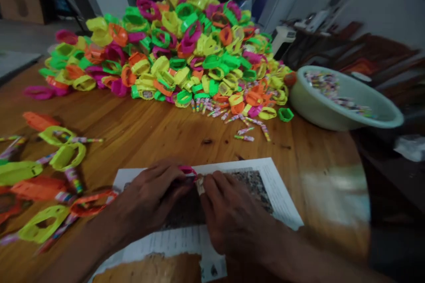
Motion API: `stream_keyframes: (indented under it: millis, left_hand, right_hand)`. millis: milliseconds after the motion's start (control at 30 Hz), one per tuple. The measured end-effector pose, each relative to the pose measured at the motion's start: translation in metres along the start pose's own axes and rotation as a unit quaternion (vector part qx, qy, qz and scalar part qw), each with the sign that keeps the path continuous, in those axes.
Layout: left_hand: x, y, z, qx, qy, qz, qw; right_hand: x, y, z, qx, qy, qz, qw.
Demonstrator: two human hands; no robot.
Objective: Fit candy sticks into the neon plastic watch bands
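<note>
My left hand is closed round a pink plastic piece, most of it hidden by the fingers. Close against it, my right hand pinches a small pale item, too blurred to name. Both hands are over a printed paper sheet with a dark picture, its lower edge torn. On the left of the wooden table lie yellow and orange plastic bands, several with patterned sticks at or through them.
A tall heap of green, yellow, orange and pink bands covers the table's far side. Loose patterned sticks lie before it. At the right edge stands a pale green basin holding many sticks.
</note>
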State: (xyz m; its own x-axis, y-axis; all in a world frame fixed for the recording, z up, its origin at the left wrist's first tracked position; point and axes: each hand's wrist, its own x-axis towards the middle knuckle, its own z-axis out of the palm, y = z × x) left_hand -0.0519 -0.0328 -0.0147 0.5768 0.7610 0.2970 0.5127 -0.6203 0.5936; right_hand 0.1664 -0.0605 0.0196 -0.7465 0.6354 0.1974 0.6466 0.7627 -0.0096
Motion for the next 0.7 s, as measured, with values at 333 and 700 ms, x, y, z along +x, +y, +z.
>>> stream_keyframes:
  millis: [333, 700]
  left_hand:
    - [0.007, 0.011, -0.007, -0.003, 0.003, 0.001, 1.0]
    - [0.006, 0.012, -0.005, -0.004, 0.02, -0.007, 1.0]
  right_hand:
    - [-0.002, -0.001, 0.0, -0.095, -0.001, -0.061, 0.994]
    - [-0.027, 0.044, -0.004, 0.195, 0.045, 0.06, 0.978]
